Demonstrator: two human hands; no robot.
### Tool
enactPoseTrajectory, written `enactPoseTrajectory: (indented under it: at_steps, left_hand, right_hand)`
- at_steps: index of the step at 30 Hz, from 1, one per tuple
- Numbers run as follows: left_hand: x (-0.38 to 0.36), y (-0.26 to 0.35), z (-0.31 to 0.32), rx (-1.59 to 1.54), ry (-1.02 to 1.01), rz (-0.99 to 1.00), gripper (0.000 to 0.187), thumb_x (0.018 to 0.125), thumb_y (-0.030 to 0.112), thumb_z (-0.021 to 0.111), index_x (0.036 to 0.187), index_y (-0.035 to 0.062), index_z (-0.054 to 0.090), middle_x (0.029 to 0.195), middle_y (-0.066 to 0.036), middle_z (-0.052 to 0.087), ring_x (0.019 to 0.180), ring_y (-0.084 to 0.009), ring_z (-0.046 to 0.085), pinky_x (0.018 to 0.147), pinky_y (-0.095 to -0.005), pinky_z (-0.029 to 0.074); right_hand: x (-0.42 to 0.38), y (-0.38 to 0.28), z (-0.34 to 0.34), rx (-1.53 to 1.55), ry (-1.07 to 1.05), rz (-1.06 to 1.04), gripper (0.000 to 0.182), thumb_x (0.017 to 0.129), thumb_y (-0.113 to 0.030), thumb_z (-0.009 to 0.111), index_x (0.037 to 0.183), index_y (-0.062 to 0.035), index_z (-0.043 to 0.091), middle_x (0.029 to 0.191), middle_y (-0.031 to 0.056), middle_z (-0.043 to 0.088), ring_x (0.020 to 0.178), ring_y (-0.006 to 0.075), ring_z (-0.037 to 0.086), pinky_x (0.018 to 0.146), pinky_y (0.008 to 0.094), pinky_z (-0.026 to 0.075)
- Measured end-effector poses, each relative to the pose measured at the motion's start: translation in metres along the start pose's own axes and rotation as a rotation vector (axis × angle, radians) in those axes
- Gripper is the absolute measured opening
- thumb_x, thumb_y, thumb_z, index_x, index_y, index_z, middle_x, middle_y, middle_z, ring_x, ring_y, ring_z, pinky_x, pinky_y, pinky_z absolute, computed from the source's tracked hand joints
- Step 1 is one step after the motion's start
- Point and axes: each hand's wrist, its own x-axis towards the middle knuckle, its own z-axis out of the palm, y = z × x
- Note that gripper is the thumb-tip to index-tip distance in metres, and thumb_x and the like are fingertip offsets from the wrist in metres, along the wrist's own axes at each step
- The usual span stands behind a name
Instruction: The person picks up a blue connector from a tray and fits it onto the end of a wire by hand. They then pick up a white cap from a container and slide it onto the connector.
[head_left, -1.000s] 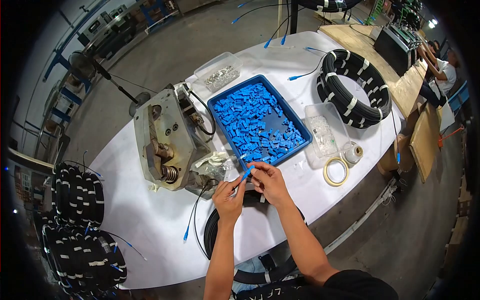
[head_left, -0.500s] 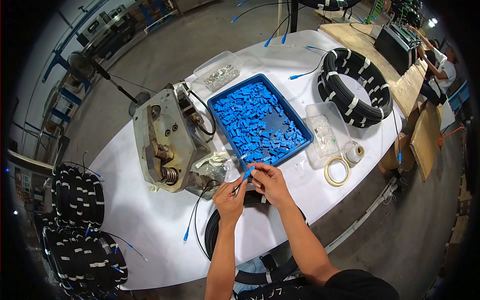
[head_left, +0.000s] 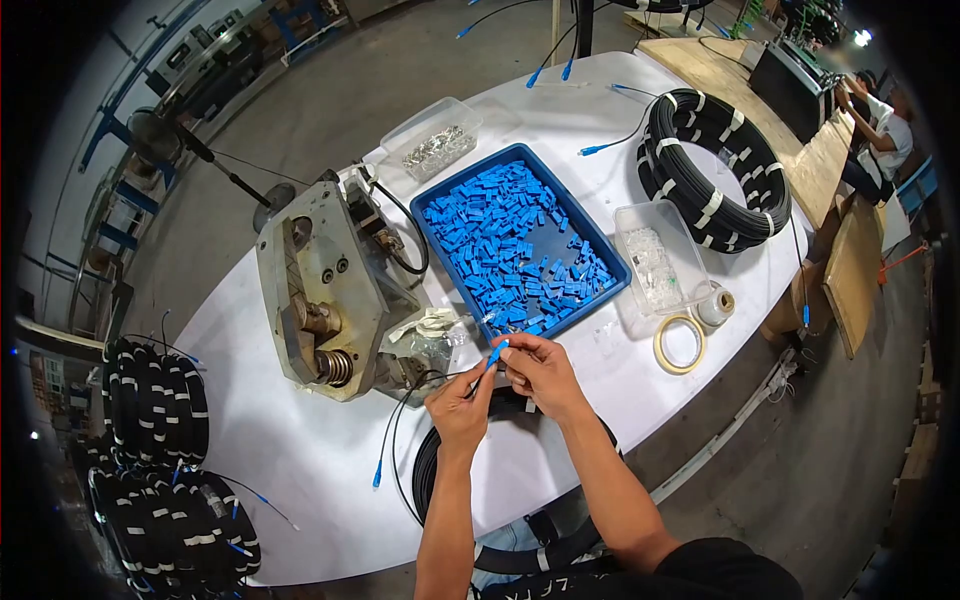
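A small blue connector [head_left: 497, 352] is pinched between my two hands, just below the near corner of the blue tray [head_left: 617, 277]. My left hand [head_left: 460, 405] grips its lower end, where a black cable seems to run. At its upper end, the fingertips of my right hand [head_left: 540, 372] close on the connector. Many blue connector housings [head_left: 490, 220] lie loose in the tray. Beneath my hands is a coil of black cable [head_left: 427, 465], partly hidden by my forearms.
A metal press [head_left: 325, 290] stands left of the tray. Around the tray are a clear box of metal parts [head_left: 437, 150], a clear box of white parts [head_left: 655, 265], a tape roll [head_left: 679, 343] and a banded cable coil [head_left: 710, 205]. A person [head_left: 885, 135] sits at far right.
The view has shifted slightly. Both hands keep their hold on the blue connector, with little change in the fingers. The far person's arms have lowered.
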Motion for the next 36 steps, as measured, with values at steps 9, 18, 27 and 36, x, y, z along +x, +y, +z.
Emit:
enactPoseTrajectory:
  at_steps: [9,18,27,36]
  left_hand:
    - [0.001,0.001,0.001,0.049,0.011,0.055,0.016,0.08,0.002,0.076,0.096,-0.0017,0.074,0.057,0.0,0.059,0.049,-0.0011,0.039,0.043,-0.0209,0.028]
    - [0.003,0.004,0.005,0.005,-0.065,-0.034,0.017,0.077,0.002,0.079,0.094,0.0014,0.075,0.056,0.008,0.043,0.052,0.0005,0.028,0.046,-0.0207,0.019]
    - [-0.017,0.016,0.027,0.047,-0.213,-0.002,0.019,0.087,0.004,0.067,0.105,-0.0003,0.067,0.048,0.0,0.039,0.045,-0.0038,0.034,0.043,-0.0226,0.029]
    - [-0.022,0.021,0.066,-0.105,-0.239,-0.079,0.012,0.093,0.002,0.06,0.102,-0.005,0.063,0.078,-0.004,0.067,0.071,-0.0062,0.06,0.063,-0.0204,0.048]
  right_hand:
    - [-0.001,-0.001,0.0,-0.017,0.014,0.021,0.019,0.092,-0.007,0.062,0.109,0.0008,0.064,0.072,-0.0035,0.053,0.055,0.002,0.039,0.045,0.0189,0.026]
    - [-0.004,0.002,-0.003,0.01,0.034,-0.034,0.02,0.092,-0.005,0.061,0.11,0.0012,0.064,0.074,-0.0032,0.053,0.058,0.0012,0.042,0.047,0.0184,0.031]
    - [-0.022,0.009,-0.007,-0.581,0.316,-0.72,0.023,0.088,0.003,0.053,0.108,0.0024,0.064,0.082,0.004,0.053,0.07,0.0085,0.05,0.061,0.0223,0.042]
    - [-0.022,-0.016,-0.014,-0.661,0.478,-0.936,0.023,0.088,-0.002,0.052,0.107,0.0027,0.064,0.082,0.0098,0.053,0.065,0.0159,0.051,0.058,0.0281,0.042]
